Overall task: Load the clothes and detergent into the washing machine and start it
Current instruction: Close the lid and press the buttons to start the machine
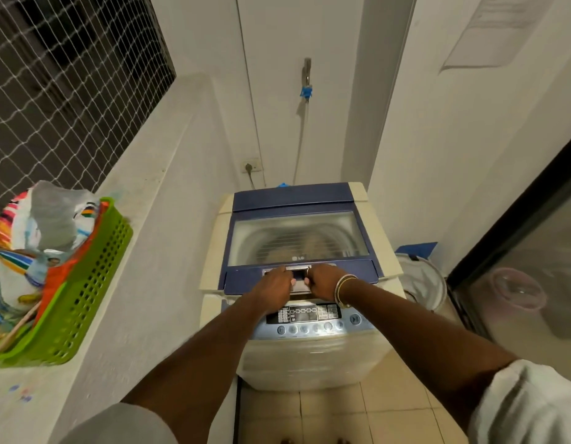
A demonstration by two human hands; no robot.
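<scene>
A cream top-loading washing machine (313, 363) with a blue lid (293, 197) stands ahead of me, its lid down and the drum dimly visible through the glass. My left hand (274, 286) and my right hand (324, 283) both grip the silver lid handle (299, 285) at the lid's front edge. Below them lies the control panel (305, 314) with a row of round buttons. A green basket (85, 302) holding colourful clothes (31, 238) sits on the ledge to my left. I see no detergent container.
A white ledge (139, 219) runs along the left under a netted window (63, 78). A white round hamper (423, 280) stands right of the machine beside a glass sliding door (534, 277). A wall socket (252, 166) and tap (306, 88) are behind. Tiled floor (389, 411) below.
</scene>
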